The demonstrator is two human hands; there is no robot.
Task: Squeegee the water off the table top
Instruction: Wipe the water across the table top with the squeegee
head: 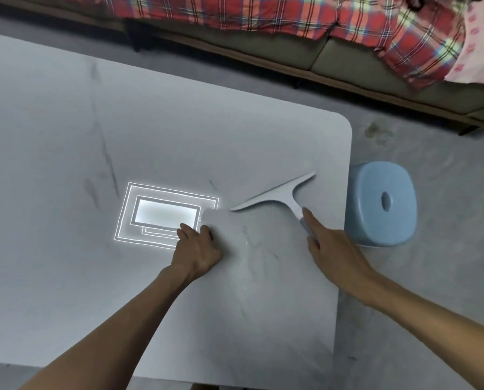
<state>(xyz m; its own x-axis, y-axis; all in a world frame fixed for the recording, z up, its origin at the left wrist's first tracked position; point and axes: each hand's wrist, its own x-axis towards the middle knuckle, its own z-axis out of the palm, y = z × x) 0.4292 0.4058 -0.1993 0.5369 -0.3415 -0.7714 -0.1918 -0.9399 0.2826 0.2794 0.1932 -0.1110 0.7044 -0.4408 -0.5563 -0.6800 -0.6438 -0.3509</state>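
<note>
A white squeegee (pixel 280 197) lies blade-down on the pale grey table top (pixel 66 136), near its right edge. My right hand (pixel 333 249) grips the squeegee's light blue handle end, with the index finger laid straight along the stem. My left hand (pixel 198 246) rests on the table to the left of the blade, fingers loosely bent with the tips touching the surface, and holds nothing. A thin trail of water drops (pixel 246 240) glistens on the table between my two hands.
A ceiling lamp's bright reflection (pixel 162 215) shows on the table by my left hand. A light blue plastic stool (pixel 381 204) stands on the floor just off the table's right edge. A sofa with a red plaid blanket (pixel 291 15) runs along the far side.
</note>
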